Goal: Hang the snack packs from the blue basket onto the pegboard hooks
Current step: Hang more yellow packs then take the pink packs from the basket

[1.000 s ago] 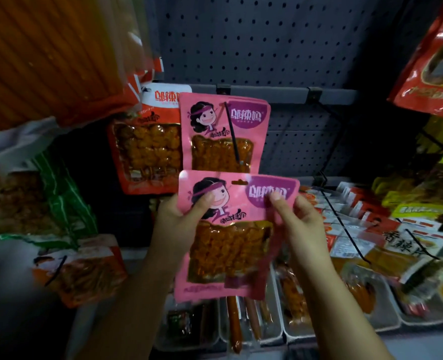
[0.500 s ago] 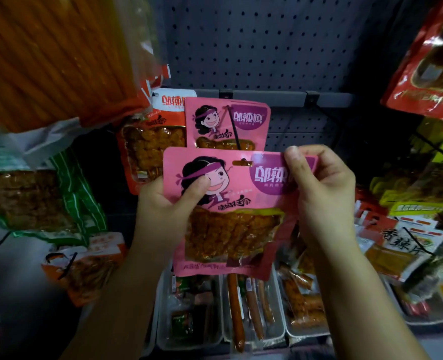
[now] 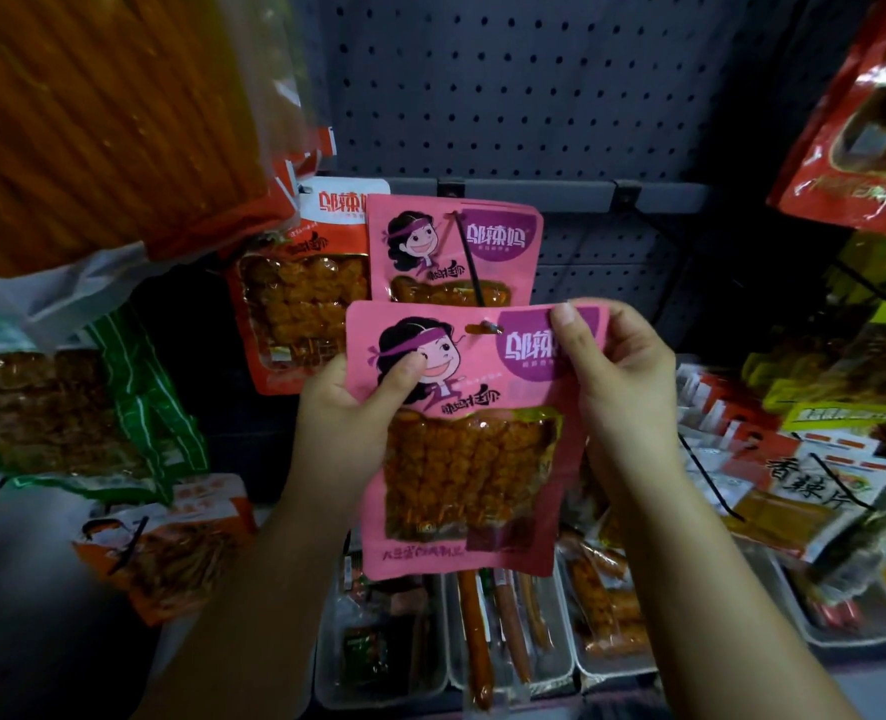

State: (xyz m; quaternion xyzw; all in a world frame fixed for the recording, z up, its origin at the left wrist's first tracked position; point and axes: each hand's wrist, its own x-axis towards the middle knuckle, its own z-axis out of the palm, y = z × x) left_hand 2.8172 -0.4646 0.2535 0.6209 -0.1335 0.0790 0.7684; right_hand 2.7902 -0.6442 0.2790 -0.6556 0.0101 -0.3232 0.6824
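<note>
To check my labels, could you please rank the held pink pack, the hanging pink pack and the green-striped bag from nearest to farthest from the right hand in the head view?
1. Held pink pack: pinched by the right hand.
2. Hanging pink pack: on its hook, above and left.
3. Green-striped bag: far left.

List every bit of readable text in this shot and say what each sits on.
"邬辣妈": purple badge on the pink pack held by the left hand and right hand, partly hidden by the right thumb.
"邬辣妈": purple badge on the hung pink pack behind it.
"邬辣妈": white header of the orange pack to its left.
"香辣片": white label on a pack at lower right.
Smaller print on all packs: too blurred to read.
</note>
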